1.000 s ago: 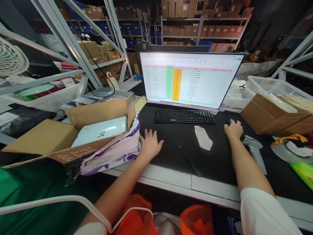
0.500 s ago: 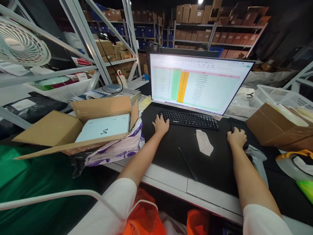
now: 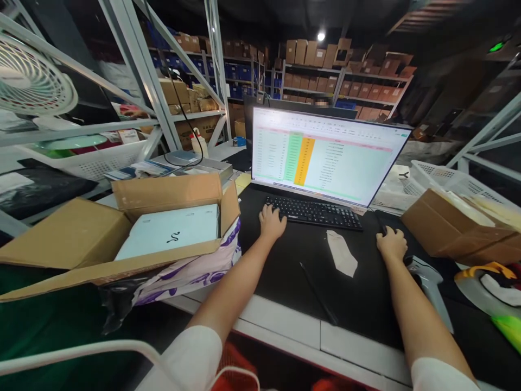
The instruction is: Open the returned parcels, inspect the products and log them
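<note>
My left hand (image 3: 272,221) rests on the left end of the black keyboard (image 3: 315,212), fingers curled onto the keys and holding nothing. Over a dark mouse at the keyboard's right lies my right hand (image 3: 391,244), cupped so that the mouse is almost hidden. The lit monitor (image 3: 325,157) behind the keyboard shows a spreadsheet with green and orange columns. A small pale packet (image 3: 342,260) lies on the black desk mat (image 3: 293,255) between my hands, with a thin black pen (image 3: 318,293) in front of it.
An open cardboard box (image 3: 122,233) holding a pale flat box sits at the left on a purple-and-white bag. A grey barcode scanner (image 3: 432,285) lies by my right forearm. Another cardboard box (image 3: 451,228), white baskets, a fan and metal shelving surround the desk.
My left hand went from lying flat on the mat beside the bag up to the keyboard's left end. My right hand has stayed on the mouse. The view has tilted upward.
</note>
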`<state>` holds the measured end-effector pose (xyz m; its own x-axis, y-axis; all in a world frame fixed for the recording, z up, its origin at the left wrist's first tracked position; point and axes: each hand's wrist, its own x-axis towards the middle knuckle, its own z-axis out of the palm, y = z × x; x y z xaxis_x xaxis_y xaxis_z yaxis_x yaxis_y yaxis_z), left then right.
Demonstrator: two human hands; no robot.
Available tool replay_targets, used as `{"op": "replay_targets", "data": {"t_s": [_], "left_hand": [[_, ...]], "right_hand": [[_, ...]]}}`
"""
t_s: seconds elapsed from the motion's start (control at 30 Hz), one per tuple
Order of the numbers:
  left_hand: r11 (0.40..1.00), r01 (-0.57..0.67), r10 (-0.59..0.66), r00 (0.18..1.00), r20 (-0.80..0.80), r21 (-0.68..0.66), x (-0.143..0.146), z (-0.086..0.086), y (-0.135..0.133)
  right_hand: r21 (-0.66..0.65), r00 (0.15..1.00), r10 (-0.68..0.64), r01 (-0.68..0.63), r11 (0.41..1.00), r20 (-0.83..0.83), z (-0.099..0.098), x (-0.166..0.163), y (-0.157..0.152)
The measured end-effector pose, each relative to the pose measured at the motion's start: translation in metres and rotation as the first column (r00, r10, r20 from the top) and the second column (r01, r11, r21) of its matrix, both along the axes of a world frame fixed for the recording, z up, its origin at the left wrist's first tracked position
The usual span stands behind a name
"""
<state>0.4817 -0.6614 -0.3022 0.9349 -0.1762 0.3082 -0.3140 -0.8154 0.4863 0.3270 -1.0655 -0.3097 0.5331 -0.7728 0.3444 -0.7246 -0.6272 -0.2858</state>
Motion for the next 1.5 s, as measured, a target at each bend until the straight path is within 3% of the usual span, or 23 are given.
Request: {"op": "replay_targets", "data": {"t_s": [0.17,0.33,0.53,0.97,1.5], "left_hand": [[0.984,0.144,-0.15,0.987,0.058,0.102,-0.001,-0.005,0.0],[0.983,0.125,-0.138,0.986,0.09,0.137,-0.002,-0.009,-0.002],[0.982,0.11,-0.124,0.989,0.085,0.151,-0.004,-0.009,-0.004],[0.975,0.133,-0.142,0.989,0.037,0.178,-0.001,-0.017,-0.006],[0.975,0.14,-0.142,0.99,0.0,0.175,-0.002,-0.009,-0.005]], "right_hand": [[-0.034,0.995,-0.029,0.032,0.999,0.1,-0.012,-0.002,-0.006],[0.041,0.992,-0.052,0.047,0.998,0.115,-0.023,0.002,-0.016],[0.072,0.999,-0.016,0.014,0.997,0.028,-0.021,0.004,-0.025],[-0.021,0.998,0.043,-0.043,0.999,-0.036,-0.036,0.005,-0.049],[-0.003,0.998,0.04,-0.04,0.999,-0.054,-0.024,0.004,-0.032]]}}
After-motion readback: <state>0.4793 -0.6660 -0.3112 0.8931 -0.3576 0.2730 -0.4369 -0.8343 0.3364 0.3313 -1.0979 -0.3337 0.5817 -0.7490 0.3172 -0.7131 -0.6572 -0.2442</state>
